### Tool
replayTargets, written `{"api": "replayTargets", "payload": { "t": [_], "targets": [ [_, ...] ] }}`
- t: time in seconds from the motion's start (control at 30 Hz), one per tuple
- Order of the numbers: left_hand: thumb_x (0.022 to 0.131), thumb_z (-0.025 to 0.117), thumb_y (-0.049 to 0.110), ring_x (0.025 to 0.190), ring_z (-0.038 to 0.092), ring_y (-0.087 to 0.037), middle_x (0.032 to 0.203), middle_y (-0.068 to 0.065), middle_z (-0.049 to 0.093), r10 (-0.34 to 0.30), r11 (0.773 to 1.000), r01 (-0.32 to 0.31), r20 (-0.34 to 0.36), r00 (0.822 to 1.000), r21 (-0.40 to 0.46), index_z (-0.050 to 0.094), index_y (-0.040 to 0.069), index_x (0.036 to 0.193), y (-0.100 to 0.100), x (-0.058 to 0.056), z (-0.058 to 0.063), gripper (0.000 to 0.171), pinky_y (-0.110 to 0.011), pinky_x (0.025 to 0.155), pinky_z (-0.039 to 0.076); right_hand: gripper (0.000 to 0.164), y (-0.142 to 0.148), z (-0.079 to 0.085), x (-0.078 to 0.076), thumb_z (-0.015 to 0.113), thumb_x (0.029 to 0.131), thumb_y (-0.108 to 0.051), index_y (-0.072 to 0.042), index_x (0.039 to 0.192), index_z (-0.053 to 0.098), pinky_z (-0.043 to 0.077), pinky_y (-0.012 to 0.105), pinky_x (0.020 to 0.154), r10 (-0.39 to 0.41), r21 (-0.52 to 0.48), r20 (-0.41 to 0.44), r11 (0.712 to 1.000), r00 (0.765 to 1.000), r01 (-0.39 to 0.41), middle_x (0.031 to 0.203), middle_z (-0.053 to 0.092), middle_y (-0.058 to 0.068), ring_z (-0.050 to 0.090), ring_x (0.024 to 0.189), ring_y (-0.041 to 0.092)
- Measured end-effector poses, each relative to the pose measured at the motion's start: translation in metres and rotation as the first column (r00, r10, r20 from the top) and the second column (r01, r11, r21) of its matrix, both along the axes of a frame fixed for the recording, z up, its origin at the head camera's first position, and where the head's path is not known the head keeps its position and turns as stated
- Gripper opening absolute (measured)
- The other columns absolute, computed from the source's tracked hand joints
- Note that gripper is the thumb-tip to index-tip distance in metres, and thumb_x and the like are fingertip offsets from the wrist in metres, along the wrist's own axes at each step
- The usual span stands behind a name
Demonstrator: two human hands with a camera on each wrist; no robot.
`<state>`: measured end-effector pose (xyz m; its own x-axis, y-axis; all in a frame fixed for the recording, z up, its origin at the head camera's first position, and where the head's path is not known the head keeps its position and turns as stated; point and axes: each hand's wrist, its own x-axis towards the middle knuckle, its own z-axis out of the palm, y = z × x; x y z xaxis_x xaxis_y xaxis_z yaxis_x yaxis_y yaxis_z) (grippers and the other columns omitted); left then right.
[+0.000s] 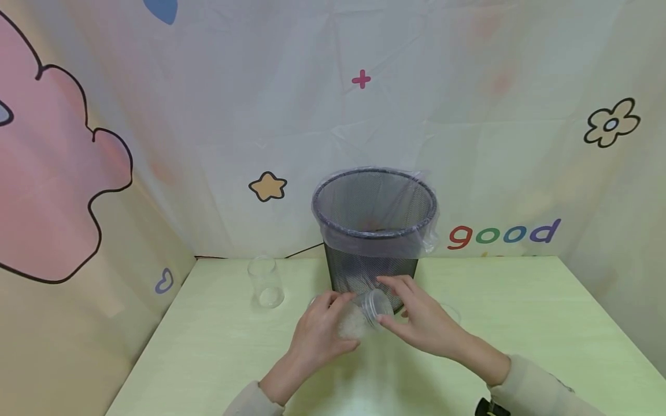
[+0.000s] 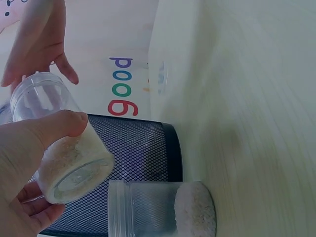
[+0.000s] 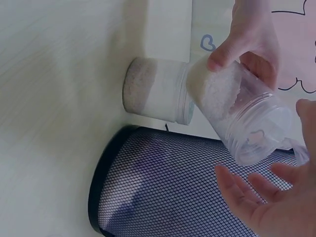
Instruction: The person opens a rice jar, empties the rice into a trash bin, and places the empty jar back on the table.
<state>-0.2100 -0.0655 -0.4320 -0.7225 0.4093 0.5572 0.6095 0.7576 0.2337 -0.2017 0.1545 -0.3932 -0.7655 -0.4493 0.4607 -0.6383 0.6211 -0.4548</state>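
My left hand grips a clear screw-top jar partly filled with white rice-like grains. The jar is tilted, its mouth toward my right hand. That right hand is held beside the mouth, fingers spread and lightly bent, with nothing between them. In the right wrist view the grains lie toward the jar's base. A second clear jar with a layer of similar grains stands upright on the table near the mesh bin; my left hand mostly hides it in the head view.
The black mesh bin, lined with a thin clear bag, stands behind my hands against the printed backdrop. A clear cylindrical container stands at the left of the table. A clear round disc lies on the table just right of the bin.
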Motion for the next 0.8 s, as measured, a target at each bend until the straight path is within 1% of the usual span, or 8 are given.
{"api": "replayTargets", "payload": {
  "t": [0.07,0.13,0.2,0.27,0.4,0.53,0.7,0.8],
  "targets": [
    [0.052,0.087,0.033,0.085,0.055,-0.015,0.104,-0.001,0.055,-0.001,1.000,0.001,0.000,1.000,-0.005,0.054,0.020,0.123,0.0008,0.0001,0.0000,0.078,-0.028,0.066,0.050,0.058,-0.0017,0.0004,0.0013,0.068,0.081,-0.026,-0.011,0.132,0.045,0.050,0.021,0.062,-0.054,-0.008,0.054,0.998,0.997,0.055,0.115,0.051,0.005,0.057,0.091,0.015],
    [0.052,0.087,0.033,0.086,0.055,-0.015,0.104,-0.002,0.055,0.000,1.000,0.000,-0.004,1.000,-0.006,0.055,0.019,0.122,0.0016,0.0004,0.0006,0.079,-0.028,0.066,0.050,0.056,-0.0033,0.0006,0.0020,0.068,0.081,-0.029,-0.011,0.130,0.047,0.048,0.020,0.061,-0.092,-0.003,0.088,0.996,0.992,0.093,0.111,0.052,0.003,0.058,0.089,0.014],
    [0.052,0.087,0.034,0.086,0.055,-0.015,0.104,-0.002,0.055,0.000,1.000,0.000,-0.007,1.000,-0.006,0.055,0.019,0.122,0.0023,0.0006,0.0013,0.079,-0.028,0.066,0.051,0.054,-0.0049,0.0008,0.0021,0.068,0.080,-0.030,-0.011,0.127,0.050,0.046,0.021,0.061,-0.111,0.006,0.097,0.994,0.989,0.111,0.107,0.054,0.001,0.058,0.088,0.014],
    [0.051,0.087,0.034,0.087,0.055,-0.015,0.104,-0.002,0.055,0.001,1.000,-0.001,-0.014,1.000,-0.005,0.055,0.019,0.122,0.0028,0.0010,0.0018,0.079,-0.028,0.067,0.051,0.051,-0.0059,0.0008,0.0019,0.070,0.080,-0.028,-0.012,0.125,0.052,0.046,0.021,0.061,-0.101,0.001,0.106,0.995,0.989,0.102,0.105,0.054,0.001,0.057,0.087,0.014],
    [0.051,0.087,0.034,0.087,0.055,-0.015,0.104,-0.002,0.054,0.004,1.000,-0.004,-0.023,1.000,-0.009,0.055,0.018,0.121,0.0033,0.0023,0.0019,0.079,-0.028,0.066,0.051,0.051,-0.0055,0.0002,0.0016,0.072,0.078,-0.021,-0.014,0.124,0.051,0.049,0.018,0.059,-0.007,-0.043,0.122,0.999,0.992,0.012,0.105,0.051,0.004,0.054,0.089,0.018],
    [0.050,0.088,0.034,0.086,0.055,-0.015,0.103,-0.002,0.054,0.002,1.000,-0.002,-0.023,1.000,-0.008,0.055,0.019,0.122,0.0032,0.0034,0.0016,0.080,-0.028,0.066,0.051,0.053,-0.0031,-0.0005,0.0006,0.072,0.077,-0.015,-0.013,0.125,0.050,0.053,0.021,0.064,0.101,-0.069,0.094,0.993,0.991,-0.094,0.114,0.048,0.006,0.052,0.097,0.020],
    [0.050,0.087,0.034,0.086,0.055,-0.015,0.104,-0.002,0.055,-0.001,1.000,0.001,-0.016,1.000,-0.004,0.055,0.019,0.122,0.0027,0.0035,0.0006,0.080,-0.028,0.066,0.051,0.055,-0.0011,-0.0004,0.0000,0.073,0.076,-0.013,-0.012,0.126,0.049,0.053,0.026,0.071,0.167,-0.052,0.050,0.985,0.985,-0.165,0.121,0.045,0.005,0.051,0.104,0.021],
    [0.050,0.087,0.034,0.086,0.055,-0.015,0.104,-0.002,0.055,-0.004,1.000,0.004,-0.021,1.000,-0.002,0.055,0.018,0.122,0.0022,0.0032,-0.0001,0.080,-0.028,0.066,0.051,0.057,0.0001,-0.0013,-0.0003,0.074,0.074,-0.009,-0.012,0.125,0.050,0.052,0.028,0.076,0.194,-0.031,0.003,0.981,0.981,-0.194,0.124,0.045,0.005,0.049,0.109,0.020]
  ]
}}
